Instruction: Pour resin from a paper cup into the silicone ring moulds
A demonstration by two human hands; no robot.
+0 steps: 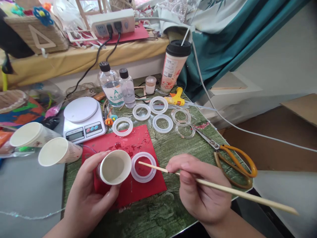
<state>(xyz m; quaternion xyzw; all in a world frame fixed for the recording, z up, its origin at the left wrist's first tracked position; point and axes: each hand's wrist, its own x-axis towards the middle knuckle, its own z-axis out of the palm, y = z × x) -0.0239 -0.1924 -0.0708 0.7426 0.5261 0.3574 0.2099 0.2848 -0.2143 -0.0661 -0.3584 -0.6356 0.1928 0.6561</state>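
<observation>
The left hand (86, 195) had its fingers curled half open around a paper cup (115, 167). The right hand (204, 188) pinched a slender wooden stick (237, 193), its tip over the opening of a translucent ring mold (143, 179), which lay on red sheet (148, 138) between cup and right fingertips.

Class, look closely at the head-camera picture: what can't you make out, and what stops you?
In the head view:
1. Held paper cup: much of its outer wall, hidden by the left hand.
2. Wooden stick: a middle stretch, hidden by the right hand.
3. Scale display: any reading, too small and dim.
4. Drink cup: its contents, hidden by the black lid.
5. Right forearm: cut off by the bottom edge.
</observation>
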